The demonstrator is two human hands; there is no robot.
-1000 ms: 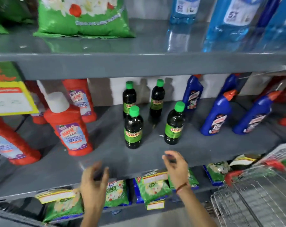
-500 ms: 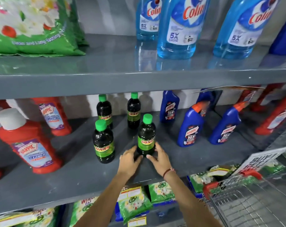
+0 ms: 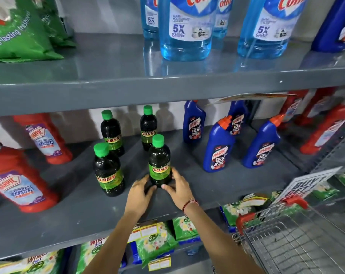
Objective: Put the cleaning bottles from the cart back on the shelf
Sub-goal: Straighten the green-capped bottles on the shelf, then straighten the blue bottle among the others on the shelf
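A dark Sunny bottle with a green cap [image 3: 159, 161] stands upright on the grey middle shelf [image 3: 187, 194]. My left hand [image 3: 140, 191] cups its base from the left and my right hand [image 3: 177, 186] from the right, fingers touching the bottle. Three more Sunny bottles stand nearby: one front left [image 3: 107, 171], two behind [image 3: 111, 133] [image 3: 148, 127]. The wire cart [image 3: 298, 240] with red handle grips is at the lower right; no bottles show inside it.
Blue Harpic bottles [image 3: 219, 147] stand right of the Sunny bottles, red Harpic bottles [image 3: 19, 182] to the left and far right. Blue Colin bottles [image 3: 185, 30] and green detergent bags [image 3: 19, 30] fill the upper shelf. Detergent packets [image 3: 155, 242] lie on the lower shelf.
One second ago both hands hovered near the shelf's front edge. They moved in to the front right Sunny bottle and now hold its base; the view moved closer.
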